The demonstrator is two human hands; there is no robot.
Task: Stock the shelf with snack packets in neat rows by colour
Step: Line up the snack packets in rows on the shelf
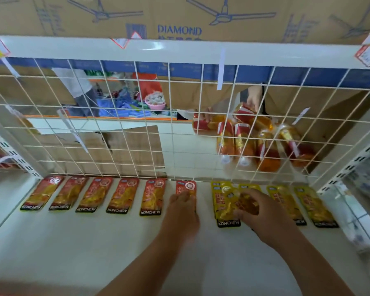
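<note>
On the white shelf [73, 242], several red snack packets [122, 195] lie side by side in a row against the back grid. My left hand [183, 212] lies flat on the rightmost red packet [186, 187], fingers straight, covering its lower half. To the right lie several yellow packets [314, 205]. My right hand [256, 210] grips a yellow packet [224, 201] above the leftmost spots of the yellow row, fingers curled over it.
A white wire grid [137, 124] closes the shelf's back. Behind it, another person's hands [253, 99] handle red and orange bottles [244, 142] by cardboard boxes. Slotted uprights [350, 165] stand at both sides. A fan carton [179, 18] sits on top.
</note>
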